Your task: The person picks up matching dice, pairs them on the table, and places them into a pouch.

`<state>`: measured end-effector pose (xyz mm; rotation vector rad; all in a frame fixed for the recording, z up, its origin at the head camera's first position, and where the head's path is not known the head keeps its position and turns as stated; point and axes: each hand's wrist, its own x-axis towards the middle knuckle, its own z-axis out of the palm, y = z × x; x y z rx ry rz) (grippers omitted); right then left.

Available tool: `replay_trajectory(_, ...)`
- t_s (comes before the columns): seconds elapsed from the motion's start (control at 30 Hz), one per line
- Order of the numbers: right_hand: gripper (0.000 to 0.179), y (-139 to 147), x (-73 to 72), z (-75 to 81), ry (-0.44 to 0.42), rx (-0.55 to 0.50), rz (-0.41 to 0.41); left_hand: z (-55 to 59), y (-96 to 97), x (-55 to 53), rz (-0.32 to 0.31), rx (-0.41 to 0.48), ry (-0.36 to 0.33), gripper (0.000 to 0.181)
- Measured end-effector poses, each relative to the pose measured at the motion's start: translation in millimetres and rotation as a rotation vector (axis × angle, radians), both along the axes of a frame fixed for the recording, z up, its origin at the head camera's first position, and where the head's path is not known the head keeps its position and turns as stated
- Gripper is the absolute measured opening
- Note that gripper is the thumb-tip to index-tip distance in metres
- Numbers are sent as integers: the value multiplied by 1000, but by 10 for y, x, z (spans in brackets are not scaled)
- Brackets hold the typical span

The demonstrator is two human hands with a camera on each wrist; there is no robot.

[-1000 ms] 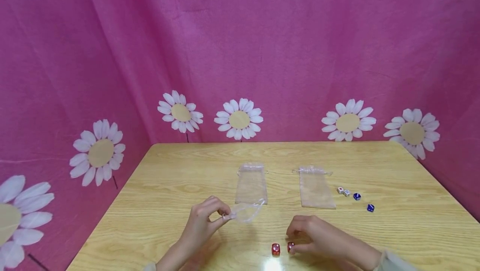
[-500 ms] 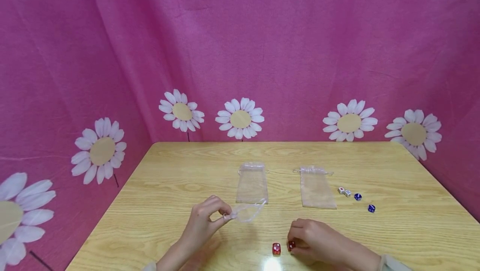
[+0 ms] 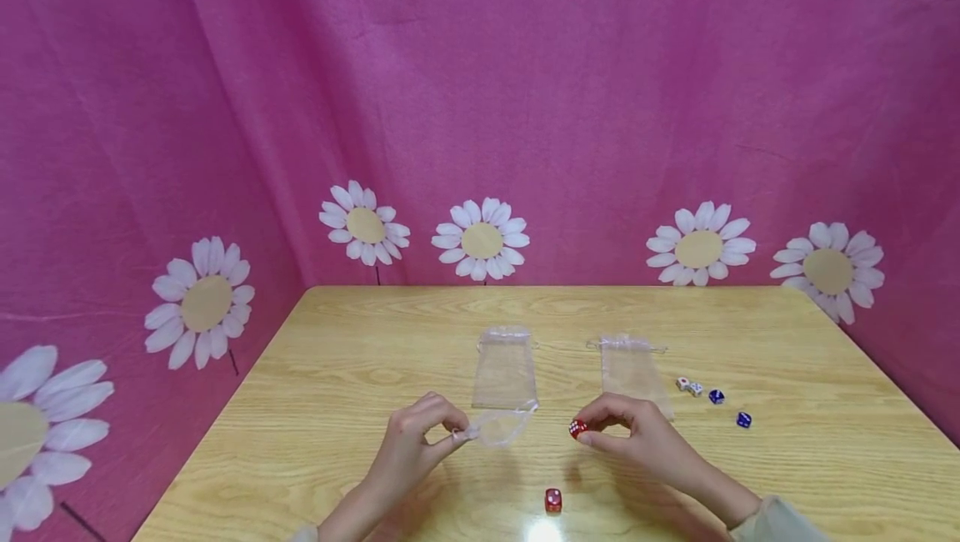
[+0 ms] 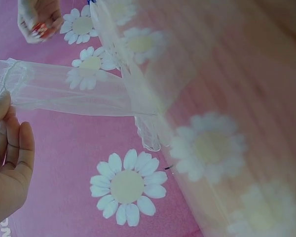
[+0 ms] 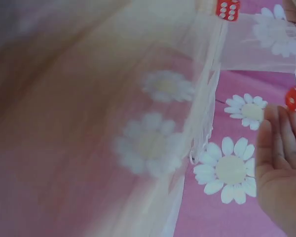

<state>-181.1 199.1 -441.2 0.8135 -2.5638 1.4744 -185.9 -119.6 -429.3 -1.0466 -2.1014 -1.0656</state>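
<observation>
My left hand (image 3: 420,442) pinches the edge of a sheer white organza drawstring pouch (image 3: 504,427), whose mouth spreads out to the right in the head view. The left wrist view shows the same pouch (image 4: 79,91) hanging from the fingertips. Between the thumb and fingers of my right hand (image 3: 637,438) is a red die (image 3: 577,429), raised off the table to the right of that pouch. In the right wrist view this die (image 5: 292,99) sits at the fingertips. Another red die (image 3: 553,500) rests on the table below and between the hands.
Two more sheer pouches lie flat behind the hands, one in the middle (image 3: 506,367) and one at the right (image 3: 633,371), partly covered by my right hand. Farther right are white dice (image 3: 688,387) and blue dice (image 3: 717,397). A pink flowered cloth (image 3: 585,108) hangs behind the wooden table (image 3: 360,333).
My right hand has closed its fingertips on the right-hand red die and lifted it up and away from the table's near edge. My left hand stays in place with the pouch.
</observation>
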Motion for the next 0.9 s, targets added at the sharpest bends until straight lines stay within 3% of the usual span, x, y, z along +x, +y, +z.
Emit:
replay_trajectory(0.1,13,-56,12,14,-8,-80,-11,-4,10,1,-12,8,7,20)
replay_trajectory(0.33,18,-223,37,94,152,-184,31,0,30,-3,-23,9,18,16)
replay_trajectory(0.47,28,-341,13,144,330,-197,46,5,37,-5,-25,10,11,14)
replay_trajectory(0.57,35,-445,-26,182,522,-183,87,10,48,-4,-27,13,10,15)
replay_trajectory(0.7,27,-572,-83,235,733,-124,168,19,66,0,-32,24,10,16)
replay_trajectory(0.9,19,-658,-120,298,838,-9,249,28,81,-5,-40,24,13,13)
